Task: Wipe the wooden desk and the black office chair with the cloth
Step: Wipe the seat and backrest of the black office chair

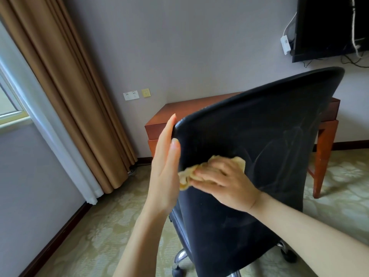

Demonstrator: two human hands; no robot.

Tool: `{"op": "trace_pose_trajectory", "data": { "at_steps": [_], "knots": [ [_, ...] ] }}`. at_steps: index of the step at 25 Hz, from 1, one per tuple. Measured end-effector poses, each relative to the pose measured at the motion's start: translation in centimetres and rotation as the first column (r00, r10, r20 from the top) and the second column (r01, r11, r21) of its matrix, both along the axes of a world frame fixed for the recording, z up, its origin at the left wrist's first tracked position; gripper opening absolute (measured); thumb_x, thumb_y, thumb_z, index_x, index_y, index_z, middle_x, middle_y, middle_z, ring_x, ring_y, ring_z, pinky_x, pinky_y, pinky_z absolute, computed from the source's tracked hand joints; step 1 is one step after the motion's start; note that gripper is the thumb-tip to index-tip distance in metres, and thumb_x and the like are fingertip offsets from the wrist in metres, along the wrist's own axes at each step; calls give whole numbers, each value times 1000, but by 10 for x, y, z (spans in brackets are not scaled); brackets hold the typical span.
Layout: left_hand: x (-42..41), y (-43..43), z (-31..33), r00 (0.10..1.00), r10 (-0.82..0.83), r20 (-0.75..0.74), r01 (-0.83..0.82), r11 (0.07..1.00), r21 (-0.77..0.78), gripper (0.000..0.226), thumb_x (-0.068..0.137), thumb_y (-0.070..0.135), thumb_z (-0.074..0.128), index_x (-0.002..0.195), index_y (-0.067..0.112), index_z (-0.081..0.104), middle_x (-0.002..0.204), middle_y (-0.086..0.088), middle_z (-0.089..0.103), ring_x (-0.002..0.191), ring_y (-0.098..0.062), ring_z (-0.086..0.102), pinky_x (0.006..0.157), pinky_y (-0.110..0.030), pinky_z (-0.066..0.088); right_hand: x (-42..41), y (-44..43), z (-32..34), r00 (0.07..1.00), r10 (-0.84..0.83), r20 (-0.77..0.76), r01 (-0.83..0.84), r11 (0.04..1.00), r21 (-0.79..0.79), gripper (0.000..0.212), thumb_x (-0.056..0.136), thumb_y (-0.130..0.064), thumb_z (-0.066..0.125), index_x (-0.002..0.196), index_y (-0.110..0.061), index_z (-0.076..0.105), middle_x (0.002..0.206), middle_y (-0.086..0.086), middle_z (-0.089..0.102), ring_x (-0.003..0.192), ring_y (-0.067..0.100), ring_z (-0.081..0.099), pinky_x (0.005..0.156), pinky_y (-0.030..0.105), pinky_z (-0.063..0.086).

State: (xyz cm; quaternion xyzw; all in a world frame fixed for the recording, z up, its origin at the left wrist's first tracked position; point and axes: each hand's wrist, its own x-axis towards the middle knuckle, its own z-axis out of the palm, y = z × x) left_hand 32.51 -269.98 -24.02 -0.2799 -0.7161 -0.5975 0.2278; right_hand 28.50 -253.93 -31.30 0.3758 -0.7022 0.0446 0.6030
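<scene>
The black office chair (259, 148) faces away from me, its backrest filling the middle of the view. My right hand (225, 182) presses a crumpled yellow cloth (188, 174) flat against the left part of the backrest. My left hand (166, 166) stands upright with straight fingers against the backrest's left edge, steadying it. The wooden desk (159, 124) stands behind the chair against the wall, mostly hidden by the backrest.
Brown curtains (65, 92) and a window hang at the left. A black television (329, 27) with cables is mounted at the upper right. Wall sockets (131, 95) sit beside the desk. The chair's chrome base and castors (179, 258) rest on patterned carpet.
</scene>
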Motion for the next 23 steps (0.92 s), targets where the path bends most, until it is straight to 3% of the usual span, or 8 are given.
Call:
{"op": "trace_pose_trajectory", "data": {
  "at_steps": [3, 5, 9, 12, 14, 17, 21, 23],
  "knots": [
    [2, 0, 0, 1000, -8, 6, 8, 999, -41, 45, 97, 36, 33, 142, 35, 31, 146, 22, 35, 137, 4, 27, 116, -28, 22, 11, 23, -21, 996, -52, 66, 35, 972, 234, 24, 91, -11, 58, 105, -21, 74, 112, -3, 60, 98, 17, 54, 92, 38, 49],
    [2, -2, 2, 1000, -17, 18, 18, 999, -50, 50, 96, 35, 30, 145, 22, 32, 148, 11, 37, 138, -2, 29, 117, -38, 23, 13, 33, -15, 994, -56, 94, 32, 971, 235, 22, 92, -10, 58, 104, -18, 75, 107, -1, 65, 97, 17, 54, 91, 37, 50],
    [-2, -8, 5, 984, -151, 95, 145, 987, 65, 46, 100, 39, 23, 141, 26, 40, 142, 14, 46, 132, 1, 38, 105, -19, 36, 10, 41, 25, 983, -62, 172, 102, 966, -238, 27, 91, -44, 58, 98, -23, 74, 101, -10, 62, 96, 6, 52, 92, 35, 47],
    [-4, -13, 8, 939, -294, 179, 268, 951, 157, 49, 104, 38, 8, 141, 29, 40, 144, 13, 45, 132, 1, 39, 98, -13, 38, 13, 24, 62, 1000, -22, -8, 18, 932, -361, 12, 88, -13, 68, 99, -14, 75, 109, -2, 50, 101, 17, 50, 92, 39, 48],
    [-5, -14, 9, 930, -318, 183, 294, 944, 148, 51, 104, 39, 5, 140, 30, 40, 143, 13, 47, 132, 1, 40, 97, -12, 39, 14, 10, 66, 995, 25, -102, -56, 949, -310, 20, 88, -2, 65, 103, -12, 74, 112, 2, 49, 101, 22, 48, 99, 34, 43],
    [-6, -12, 8, 947, -267, 178, 249, 962, 116, 45, 105, 31, 12, 137, 28, 45, 139, 5, 50, 129, -11, 44, 84, -10, 43, 14, -13, 48, 995, 90, -42, -98, 963, -249, 28, 88, -6, 61, 115, -14, 67, 117, 1, 49, 104, 23, 47, 98, 37, 41],
    [-7, -13, 10, 946, -271, 175, 253, 960, 121, 46, 98, 41, 20, 137, 31, 43, 141, 11, 49, 132, -6, 42, 107, -22, 35, 9, -28, 6, 1000, 25, -3, -25, 993, -115, 21, 88, -14, 65, 105, -21, 73, 112, -5, 56, 99, 19, 52, 89, 38, 45],
    [-5, -14, 12, 966, -204, 161, 196, 979, 62, 50, 95, 43, 23, 139, 27, 43, 139, 13, 50, 130, -2, 43, 106, -23, 37, 8, -24, -11, 999, -24, 37, 23, 1000, 19, 15, 88, -11, 64, 91, -20, 75, 102, -6, 66, 95, 17, 55, 88, 35, 43]
  ]
}}
